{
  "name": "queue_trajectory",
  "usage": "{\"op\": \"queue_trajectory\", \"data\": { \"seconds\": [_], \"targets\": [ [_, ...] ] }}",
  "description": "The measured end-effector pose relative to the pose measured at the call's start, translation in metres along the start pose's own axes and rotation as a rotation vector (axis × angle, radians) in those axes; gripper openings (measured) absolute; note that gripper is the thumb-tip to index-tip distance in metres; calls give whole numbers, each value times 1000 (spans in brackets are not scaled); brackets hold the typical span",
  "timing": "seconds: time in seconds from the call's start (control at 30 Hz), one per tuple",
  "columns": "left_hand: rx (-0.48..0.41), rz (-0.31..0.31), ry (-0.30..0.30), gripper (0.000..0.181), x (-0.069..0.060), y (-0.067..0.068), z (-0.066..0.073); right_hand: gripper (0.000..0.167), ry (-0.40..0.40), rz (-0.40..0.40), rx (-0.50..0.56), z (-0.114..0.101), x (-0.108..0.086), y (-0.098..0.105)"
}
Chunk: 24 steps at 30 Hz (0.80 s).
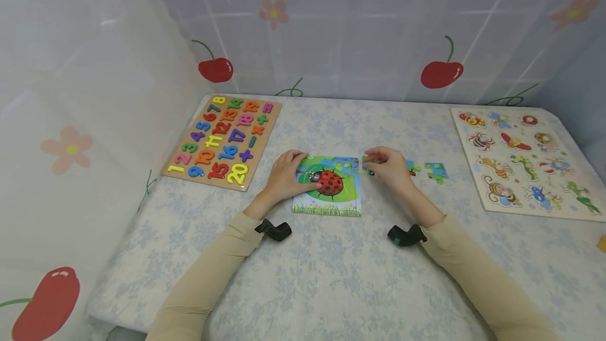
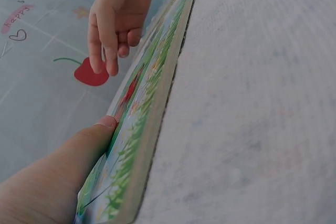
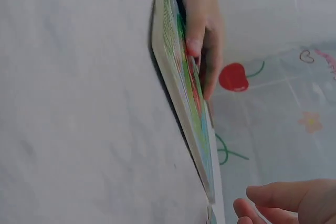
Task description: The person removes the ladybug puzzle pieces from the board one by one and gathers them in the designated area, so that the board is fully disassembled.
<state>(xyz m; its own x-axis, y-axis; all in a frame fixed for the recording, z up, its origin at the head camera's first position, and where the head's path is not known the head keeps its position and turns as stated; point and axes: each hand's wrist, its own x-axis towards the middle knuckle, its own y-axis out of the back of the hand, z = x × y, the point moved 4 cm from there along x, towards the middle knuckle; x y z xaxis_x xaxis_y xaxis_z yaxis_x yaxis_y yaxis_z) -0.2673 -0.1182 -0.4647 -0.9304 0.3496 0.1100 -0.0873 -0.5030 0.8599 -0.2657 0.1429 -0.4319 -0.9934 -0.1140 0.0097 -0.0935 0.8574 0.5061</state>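
Observation:
A square ladybug jigsaw puzzle lies flat on the table in front of the person. Its red, black-spotted ladybug sits on a green circle, with grass along the near edge. The left hand rests at the puzzle's left side, its thumb extended over the picture. Just right of the puzzle, the right hand hovers with loosely bent fingers over a loose piece, which it partly hides. In the left wrist view nothing shows between the right hand's fingers. Another puzzle piece lies farther right.
A wooden number board with coloured numerals and signs lies at the back left. At the right is a pale insect puzzle board. One more jigsaw piece shows behind the right hand. A patterned curtain hangs behind the table.

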Motion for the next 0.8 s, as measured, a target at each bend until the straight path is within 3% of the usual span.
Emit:
{"op": "queue_trajectory", "data": {
  "seconds": [0.13, 0.23, 0.63, 0.8],
  "targets": [
    [3, -5, 5, 87, 0, 0, 1, 32, 57, -106, 40, -8, -12, -12],
    [-3, -2, 5, 87, 0, 1, 1, 35, 77, -142, 57, -10, -19, -19],
    [-12, 5, -2, 87, -1, 1, 1, 41, 120, -168, -28, -3, -25, -31],
    [-7, 5, 1, 87, 0, 0, 0, 41, 145, -169, -6, -4, -26, -32]
  ]
}}
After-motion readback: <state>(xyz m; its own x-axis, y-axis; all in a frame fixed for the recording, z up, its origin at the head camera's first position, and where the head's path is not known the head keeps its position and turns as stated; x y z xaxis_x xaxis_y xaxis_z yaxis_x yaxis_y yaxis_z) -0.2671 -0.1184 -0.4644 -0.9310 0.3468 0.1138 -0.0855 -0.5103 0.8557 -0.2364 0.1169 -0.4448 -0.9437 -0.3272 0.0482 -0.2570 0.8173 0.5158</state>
